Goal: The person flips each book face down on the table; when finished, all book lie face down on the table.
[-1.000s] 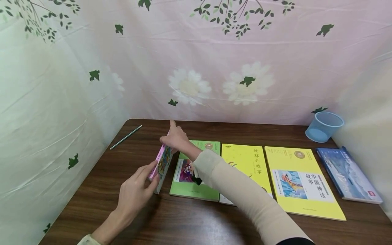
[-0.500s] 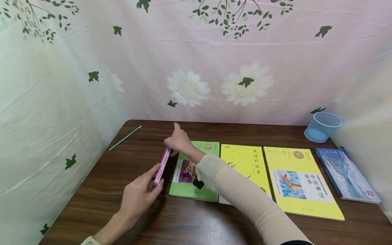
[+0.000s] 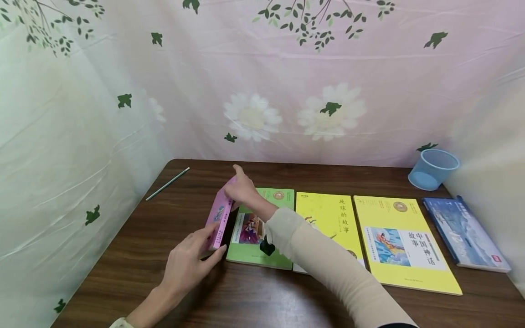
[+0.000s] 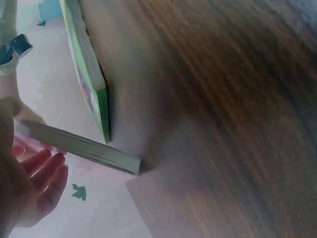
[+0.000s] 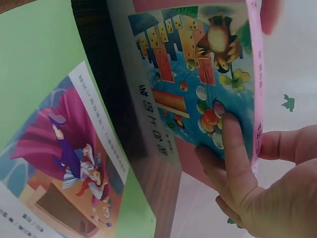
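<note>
A pink book (image 3: 217, 210) stands on its long edge at the left, spine up and leaning toward the flat green book (image 3: 262, 258) on its right. My right hand (image 3: 243, 187) pinches the far end; in the right wrist view its fingers (image 5: 235, 148) press the picture cover and the thumb lies across the spine. At the near end my left hand (image 3: 184, 262) holds the book, fingers on the plain pink cover, thumb by the spine's corner. The left wrist view shows the pink book's page edges (image 4: 84, 146) beside that hand's curled fingers.
To the right of the green book lie a yellow book (image 3: 324, 214), partly under the right sleeve (image 3: 328, 259), a second yellow book (image 3: 404, 278) and a blue book (image 3: 463, 234). A blue cup (image 3: 434, 169) stands at the back right. A thin stick (image 3: 168, 183) lies at the back left.
The pink book's spine has swung rightward, so its plain pink cover shows where the picture cover showed before. Both hands have shifted slightly right with it. The other books stay put.
</note>
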Tool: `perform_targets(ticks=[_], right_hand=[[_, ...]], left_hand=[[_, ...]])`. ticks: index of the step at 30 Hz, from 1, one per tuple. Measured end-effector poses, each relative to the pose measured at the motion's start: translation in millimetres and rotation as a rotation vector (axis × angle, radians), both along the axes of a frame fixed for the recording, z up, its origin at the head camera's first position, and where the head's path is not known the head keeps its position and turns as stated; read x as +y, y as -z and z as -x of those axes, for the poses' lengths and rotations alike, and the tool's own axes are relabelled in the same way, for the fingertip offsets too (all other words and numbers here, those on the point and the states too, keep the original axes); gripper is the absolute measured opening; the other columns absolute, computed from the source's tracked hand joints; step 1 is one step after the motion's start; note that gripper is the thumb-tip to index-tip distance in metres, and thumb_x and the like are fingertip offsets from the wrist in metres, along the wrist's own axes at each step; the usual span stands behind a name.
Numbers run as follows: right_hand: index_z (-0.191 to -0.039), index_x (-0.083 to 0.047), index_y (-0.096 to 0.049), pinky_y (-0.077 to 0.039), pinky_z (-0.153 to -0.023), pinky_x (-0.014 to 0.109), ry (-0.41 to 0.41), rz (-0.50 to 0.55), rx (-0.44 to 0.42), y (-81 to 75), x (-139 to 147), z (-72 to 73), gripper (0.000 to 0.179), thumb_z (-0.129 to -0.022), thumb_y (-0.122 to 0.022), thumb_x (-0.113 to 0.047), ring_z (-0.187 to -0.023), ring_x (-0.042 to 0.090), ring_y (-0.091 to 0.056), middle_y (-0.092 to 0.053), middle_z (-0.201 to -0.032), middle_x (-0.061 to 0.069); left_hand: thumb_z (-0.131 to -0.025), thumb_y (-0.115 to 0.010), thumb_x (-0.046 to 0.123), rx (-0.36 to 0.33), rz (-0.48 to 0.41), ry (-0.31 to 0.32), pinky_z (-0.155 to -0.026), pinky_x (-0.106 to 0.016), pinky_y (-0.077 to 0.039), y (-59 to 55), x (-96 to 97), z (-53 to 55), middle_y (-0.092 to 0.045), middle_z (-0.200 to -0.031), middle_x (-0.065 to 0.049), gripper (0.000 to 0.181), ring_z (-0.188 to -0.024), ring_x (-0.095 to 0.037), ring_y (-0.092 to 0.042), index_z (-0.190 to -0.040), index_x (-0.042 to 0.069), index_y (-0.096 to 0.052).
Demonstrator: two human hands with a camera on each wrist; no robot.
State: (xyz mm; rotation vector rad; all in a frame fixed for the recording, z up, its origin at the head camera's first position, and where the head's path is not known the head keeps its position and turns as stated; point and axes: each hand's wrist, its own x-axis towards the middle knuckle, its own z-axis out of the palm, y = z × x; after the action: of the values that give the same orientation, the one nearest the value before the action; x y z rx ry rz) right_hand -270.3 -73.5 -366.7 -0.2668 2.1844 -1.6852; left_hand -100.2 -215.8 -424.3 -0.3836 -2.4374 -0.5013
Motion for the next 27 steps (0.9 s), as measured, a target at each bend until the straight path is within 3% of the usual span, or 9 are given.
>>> perform_targets(ticks=[3, 8, 12, 15, 19, 27], right_hand=[[-0.161, -0.024, -0.015, -0.061, -0.066, 0.053, -0.008, 0.006, 0.001, 2.0, 2, 1.6, 0.091, -0.084, -0.055, 0.004, -0.069, 0.031, -0.067, -0.040, -0.148, 0.030], [-0.161, -0.026, -0.017, -0.062, -0.063, 0.049, -0.016, 0.028, -0.006, 4.0, 3, 2.2, 0.090, -0.086, -0.056, 0.003, -0.075, 0.033, -0.069, -0.043, -0.143, 0.031], [-0.161, -0.028, -0.016, -0.062, -0.059, 0.044, -0.028, 0.060, -0.033, 3.9, 3, 1.6, 0.090, -0.087, -0.056, 0.005, -0.076, 0.034, -0.070, -0.042, -0.142, 0.032], [-0.161, -0.029, -0.015, -0.062, -0.057, 0.042, -0.035, 0.074, -0.040, 4.2, 3, 1.4, 0.091, -0.087, -0.056, 0.005, -0.076, 0.034, -0.070, -0.042, -0.141, 0.032], [-0.161, -0.029, -0.015, -0.062, -0.057, 0.042, -0.037, 0.088, -0.038, 5.1, 3, 1.9, 0.092, -0.087, -0.056, 0.006, -0.078, 0.035, -0.070, -0.045, -0.135, 0.032], [-0.160, -0.031, -0.016, -0.062, -0.059, 0.042, -0.032, 0.143, -0.070, 4.7, 3, 3.6, 0.093, -0.087, -0.058, 0.007, -0.082, 0.037, -0.070, -0.045, -0.133, 0.032]], left_hand=[[-0.088, -0.077, 0.031, -0.164, -0.163, -0.007, -0.074, -0.037, -0.061, -3.8, -2.2, 1.8, -0.074, -0.114, -0.006, 0.050, -0.099, -0.018, -0.071, -0.134, 0.016, -0.063], [-0.103, -0.056, 0.035, -0.491, -0.485, -0.137, -0.082, -0.026, -0.056, -12.5, -19.7, 15.3, -0.070, -0.125, -0.008, 0.043, -0.107, -0.020, -0.067, -0.140, 0.014, -0.057], [-0.105, -0.048, 0.035, -0.779, -0.700, -0.194, -0.091, -0.037, -0.057, -14.5, -41.5, 27.0, -0.057, -0.140, -0.021, 0.051, -0.124, -0.034, -0.059, -0.148, 0.009, -0.045], [-0.107, -0.044, 0.032, -0.939, -0.813, -0.176, -0.095, -0.045, -0.056, -11.5, -55.5, 32.8, -0.046, -0.148, -0.028, 0.055, -0.131, -0.041, -0.052, -0.152, 0.003, -0.034], [-0.108, -0.041, 0.035, -1.056, -0.856, -0.132, -0.092, -0.043, -0.056, -5.3, -67.5, 36.7, -0.045, -0.149, -0.031, 0.060, -0.129, -0.040, -0.055, -0.154, -0.001, -0.027], [-0.107, -0.041, 0.043, -1.182, -0.949, -0.055, -0.089, -0.038, -0.057, -0.9, -78.4, 36.8, -0.044, -0.150, -0.030, 0.070, -0.116, -0.024, -0.065, -0.157, 0.000, -0.017]])
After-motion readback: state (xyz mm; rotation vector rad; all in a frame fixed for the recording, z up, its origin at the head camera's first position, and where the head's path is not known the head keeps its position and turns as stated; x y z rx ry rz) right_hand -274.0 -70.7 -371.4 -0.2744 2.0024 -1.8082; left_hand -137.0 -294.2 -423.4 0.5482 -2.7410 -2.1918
